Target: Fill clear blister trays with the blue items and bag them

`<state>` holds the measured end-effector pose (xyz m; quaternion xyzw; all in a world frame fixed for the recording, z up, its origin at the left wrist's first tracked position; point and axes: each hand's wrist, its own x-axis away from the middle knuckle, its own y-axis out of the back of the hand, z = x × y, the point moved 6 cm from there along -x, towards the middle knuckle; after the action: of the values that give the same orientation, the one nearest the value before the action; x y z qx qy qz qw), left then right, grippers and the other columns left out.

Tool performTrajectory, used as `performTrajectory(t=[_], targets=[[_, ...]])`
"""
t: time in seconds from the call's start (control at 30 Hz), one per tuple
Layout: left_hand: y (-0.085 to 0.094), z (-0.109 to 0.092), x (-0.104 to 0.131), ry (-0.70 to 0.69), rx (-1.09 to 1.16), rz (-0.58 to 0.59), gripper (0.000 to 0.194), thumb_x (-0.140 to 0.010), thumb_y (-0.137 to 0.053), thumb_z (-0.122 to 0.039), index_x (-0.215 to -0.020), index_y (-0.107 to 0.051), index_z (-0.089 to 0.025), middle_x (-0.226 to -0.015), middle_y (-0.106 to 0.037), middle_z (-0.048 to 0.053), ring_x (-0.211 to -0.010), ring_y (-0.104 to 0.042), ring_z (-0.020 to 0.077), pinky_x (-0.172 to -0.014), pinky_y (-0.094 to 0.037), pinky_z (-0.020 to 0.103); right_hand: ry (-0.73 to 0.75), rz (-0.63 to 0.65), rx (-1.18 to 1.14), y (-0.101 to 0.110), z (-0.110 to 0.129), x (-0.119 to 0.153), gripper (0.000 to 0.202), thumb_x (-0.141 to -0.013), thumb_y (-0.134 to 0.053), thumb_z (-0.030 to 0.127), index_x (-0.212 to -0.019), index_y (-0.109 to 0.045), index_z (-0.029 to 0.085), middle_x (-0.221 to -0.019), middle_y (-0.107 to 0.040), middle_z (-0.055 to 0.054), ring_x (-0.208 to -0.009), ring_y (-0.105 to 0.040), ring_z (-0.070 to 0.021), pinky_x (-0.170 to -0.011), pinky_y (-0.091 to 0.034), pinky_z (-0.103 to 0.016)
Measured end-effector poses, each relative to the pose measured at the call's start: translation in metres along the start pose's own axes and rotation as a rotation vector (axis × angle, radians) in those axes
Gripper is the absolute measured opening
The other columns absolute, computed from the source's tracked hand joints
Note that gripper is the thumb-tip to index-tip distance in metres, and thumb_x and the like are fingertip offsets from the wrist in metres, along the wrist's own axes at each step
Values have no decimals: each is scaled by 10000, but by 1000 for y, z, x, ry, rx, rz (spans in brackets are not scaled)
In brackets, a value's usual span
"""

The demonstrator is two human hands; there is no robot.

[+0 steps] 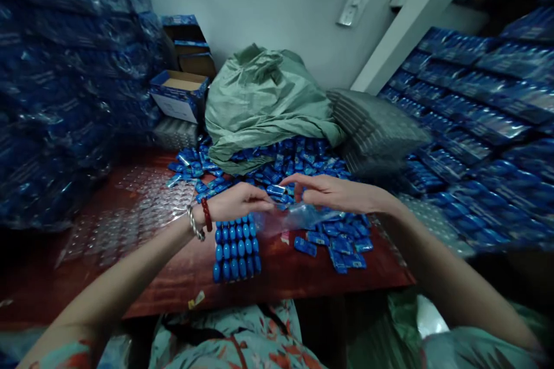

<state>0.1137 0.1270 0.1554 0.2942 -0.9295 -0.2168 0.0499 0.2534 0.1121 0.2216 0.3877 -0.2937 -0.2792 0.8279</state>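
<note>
Over the middle of the table, my left hand [240, 202] has its thumb and fingers pressed together at the edge of a clear plastic bag [298, 216]. The bag is crumpled and blurred, stretching below both hands. My right hand [335, 192] faces it from the right, its index finger stretched out over small blue packets and its thumb apart. Close to those fingertips lies a blue packet [276, 189]. Below my left wrist stands a block of glossy blue oval pieces [235, 251] in neat rows. More loose blue packets [341, 245] lie below my right hand.
Clear blister trays [125, 213] cover the table's left side. At the back, a green sack [268, 98] sits behind heaped packets, beside an open box [177, 92] and stacked grey trays [376, 121]. Wrapped blue packs rise in stacks left [64, 98] and right [467, 121].
</note>
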Motion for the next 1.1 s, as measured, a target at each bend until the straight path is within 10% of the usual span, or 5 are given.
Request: performTrajectory(t=[0.17, 0.37, 0.5, 0.73, 1.1], targets=[[41, -4, -3, 18, 51, -144, 217, -719, -634, -318, -708, -508, -142, -625, -540, -33, -562, -475, 83, -534, -371, 190, 99, -7, 191, 11, 13, -24, 200, -858, -476, 296, -821, -610, 151, -693, -566, 6, -631, -476, -109, -593, -308, -210], [73, -27, -3, -16, -419, -391, 228, -680, -646, -190, -877, -543, -137, -578, -429, -76, -522, -387, 80, -498, -290, 192, 46, -326, 261, 31, 24, -39, 155, -854, -487, 294, -786, -551, 170, -629, -535, 29, -577, -443, -99, -541, -257, -211], [80, -36, -5, 34, -562, -312, 67, -712, -602, -197, -684, -605, -137, -513, -450, -57, -501, -385, 80, -499, -278, 200, -100, -411, 408, 38, 30, -41, 189, -799, -587, 377, -839, -554, 195, -645, -552, 20, -575, -444, -115, -526, -231, -214], [103, -40, 12, 179, -509, -273, 358, -754, -609, -390, -509, -574, -131, -387, -418, -44, -428, -381, 74, -483, -282, 195, -312, -282, 506, 41, 7, -47, 141, -779, -586, 360, -763, -634, 229, -691, -620, -10, -627, -534, -146, -535, -259, -223], [149, -28, 55, 632, -1088, -659, 187, -800, -543, -239, -816, -617, -69, -821, -591, 69, -1004, -577, 303, -876, -394, 462, -202, -392, 524, 50, 15, -72, 229, -845, -486, 326, -765, -650, 187, -674, -597, -27, -701, -565, -162, -616, -358, -237]])
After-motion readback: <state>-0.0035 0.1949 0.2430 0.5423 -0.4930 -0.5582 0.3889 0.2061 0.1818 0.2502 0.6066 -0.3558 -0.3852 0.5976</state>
